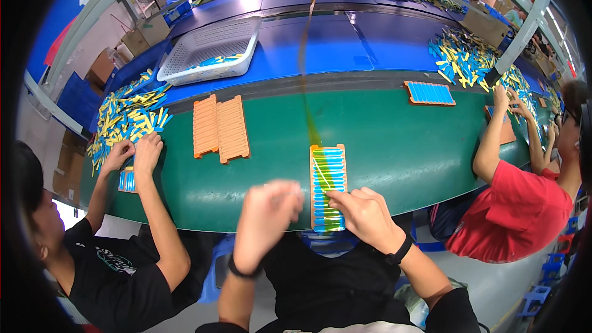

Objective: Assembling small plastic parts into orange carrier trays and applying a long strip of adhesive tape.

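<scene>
An orange slotted tray (313,211) lies on the green work surface in front of me, its long side running away from me. Blue shiny strips (328,214) fill its slots in a row. My right hand (369,213) is closed over the tray's right edge, pinching a thin white stick (321,173) that slants up and left across the strips. Just left of the tray, my left hand (271,216) is lifted and smeared by motion. Its fingers look bent, and whether they hold anything is unclear.
Two orange trays (233,129) without strips lie left of centre. A strip-filled tray (430,94) lies far right. Beyond stands a white basket (209,74) with some strips. Blue and yellow pieces (132,111) heap at left, more (465,58) at right. Co-workers' hands (147,151) work on both sides.
</scene>
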Demonstrator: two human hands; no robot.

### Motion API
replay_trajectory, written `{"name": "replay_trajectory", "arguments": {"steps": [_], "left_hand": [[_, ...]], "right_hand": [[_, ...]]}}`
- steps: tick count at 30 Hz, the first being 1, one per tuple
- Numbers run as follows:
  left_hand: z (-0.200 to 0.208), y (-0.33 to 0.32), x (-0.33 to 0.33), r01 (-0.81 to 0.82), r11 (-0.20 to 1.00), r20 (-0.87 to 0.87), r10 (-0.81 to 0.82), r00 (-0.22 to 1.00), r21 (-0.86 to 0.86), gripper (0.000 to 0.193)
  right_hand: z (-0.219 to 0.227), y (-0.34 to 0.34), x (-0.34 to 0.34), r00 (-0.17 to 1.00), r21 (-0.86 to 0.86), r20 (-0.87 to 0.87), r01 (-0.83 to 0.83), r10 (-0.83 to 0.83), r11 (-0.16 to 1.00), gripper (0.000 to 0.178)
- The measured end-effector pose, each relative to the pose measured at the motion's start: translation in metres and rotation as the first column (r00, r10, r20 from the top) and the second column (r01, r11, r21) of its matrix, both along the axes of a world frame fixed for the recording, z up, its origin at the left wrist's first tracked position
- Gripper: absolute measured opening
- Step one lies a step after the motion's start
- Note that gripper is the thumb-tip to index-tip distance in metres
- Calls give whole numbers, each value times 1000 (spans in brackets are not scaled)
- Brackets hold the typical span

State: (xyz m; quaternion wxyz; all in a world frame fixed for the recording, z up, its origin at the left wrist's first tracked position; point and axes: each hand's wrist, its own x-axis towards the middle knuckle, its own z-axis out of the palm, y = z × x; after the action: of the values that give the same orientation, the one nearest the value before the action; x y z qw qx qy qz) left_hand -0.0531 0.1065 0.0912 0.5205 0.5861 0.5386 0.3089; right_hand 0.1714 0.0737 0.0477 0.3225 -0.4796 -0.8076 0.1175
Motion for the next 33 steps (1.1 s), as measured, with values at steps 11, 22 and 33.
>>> {"name": "replay_trajectory", "arguments": {"steps": [11, 22, 33], "left_hand": [[-21, 181, 38, 79, 944, 245, 2, 970, -320, 44], [-32, 187, 60, 123, 988, 468, -65, 881, -93, 57], [-38, 187, 71, 67, 998, 408, -55, 911, -16, 42]], "right_hand": [[-6, -4, -7, 996, 48, -75, 61, -57, 997, 19], [-3, -2, -5, 993, 43, -108, 49, -44, 998, 18], [3, -3, -7, 995, 16, -88, 57, -55, 998, 18]]}}
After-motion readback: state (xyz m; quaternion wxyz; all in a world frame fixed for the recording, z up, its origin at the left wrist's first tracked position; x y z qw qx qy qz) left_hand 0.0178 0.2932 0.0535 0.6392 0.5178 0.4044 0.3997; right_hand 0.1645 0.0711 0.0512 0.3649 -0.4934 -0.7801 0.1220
